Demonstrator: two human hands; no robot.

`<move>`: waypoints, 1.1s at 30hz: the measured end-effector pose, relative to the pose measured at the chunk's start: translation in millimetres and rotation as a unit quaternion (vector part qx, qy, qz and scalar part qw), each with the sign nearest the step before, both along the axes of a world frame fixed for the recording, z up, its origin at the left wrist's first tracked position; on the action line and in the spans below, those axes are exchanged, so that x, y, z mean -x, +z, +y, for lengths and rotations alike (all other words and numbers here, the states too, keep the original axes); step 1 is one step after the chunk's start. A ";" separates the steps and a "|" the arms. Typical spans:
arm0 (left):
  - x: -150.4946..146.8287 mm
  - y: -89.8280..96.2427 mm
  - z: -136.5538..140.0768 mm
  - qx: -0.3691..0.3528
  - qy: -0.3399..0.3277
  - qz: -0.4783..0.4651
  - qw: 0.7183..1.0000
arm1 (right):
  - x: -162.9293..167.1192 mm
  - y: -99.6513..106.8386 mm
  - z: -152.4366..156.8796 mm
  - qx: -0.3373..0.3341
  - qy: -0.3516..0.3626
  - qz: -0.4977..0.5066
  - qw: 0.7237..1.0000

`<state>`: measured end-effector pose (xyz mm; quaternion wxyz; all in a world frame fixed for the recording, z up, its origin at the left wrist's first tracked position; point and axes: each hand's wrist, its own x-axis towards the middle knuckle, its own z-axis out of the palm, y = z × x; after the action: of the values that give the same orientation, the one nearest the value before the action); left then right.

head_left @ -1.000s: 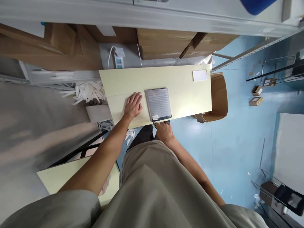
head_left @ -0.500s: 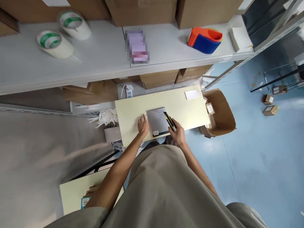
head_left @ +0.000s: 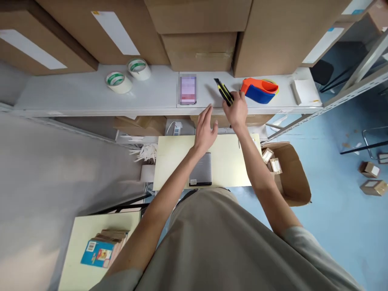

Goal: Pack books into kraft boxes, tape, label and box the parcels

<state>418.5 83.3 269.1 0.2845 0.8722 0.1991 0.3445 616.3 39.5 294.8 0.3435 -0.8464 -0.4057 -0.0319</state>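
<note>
My right hand is closed round a black and yellow utility knife, held over the front of the grey shelf. To its left my left hand reaches up near the shelf's edge, fingers stretched and nothing in them. Below, a grey book with a barcode label lies on the pale yellow table, partly hidden by my left forearm. An orange and blue tape dispenser sits just right of the knife. A phone with a blurred screen lies on the shelf to the left.
Two tape rolls stand on the shelf, with large cardboard boxes behind. A stack of white paper lies at its right end. An open carton holding small boxes is right of the table. Several books lie on a lower-left table.
Both hands have risen from around the book on the table to the shelf, the right one carrying the utility knife. The view has tilted up, showing more of the boxes.
</note>
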 end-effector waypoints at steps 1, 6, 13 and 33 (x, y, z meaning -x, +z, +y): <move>-4.8 9.6 1.4 -0.006 0.004 -0.004 1.000 | -13.9 -1.5 17.5 0.001 0.005 -0.006 1.000; 12.8 -13.5 3.3 0.004 0.054 0.026 0.998 | -39.3 -1.2 55.0 0.000 0.032 -0.026 0.999; 134.3 -159.7 -20.3 0.220 0.236 0.260 0.910 | 61.9 -46.2 -40.0 0.030 0.089 -0.014 0.995; 164.8 -229.7 -100.1 0.375 0.240 0.317 0.838 | 167.0 -231.9 -164.2 0.168 0.037 0.546 0.820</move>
<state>253.7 -16.8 39.4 0.4193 0.6854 0.5953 0.0055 449.3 -124.7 62.9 0.3623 -0.7544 -0.1818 0.5163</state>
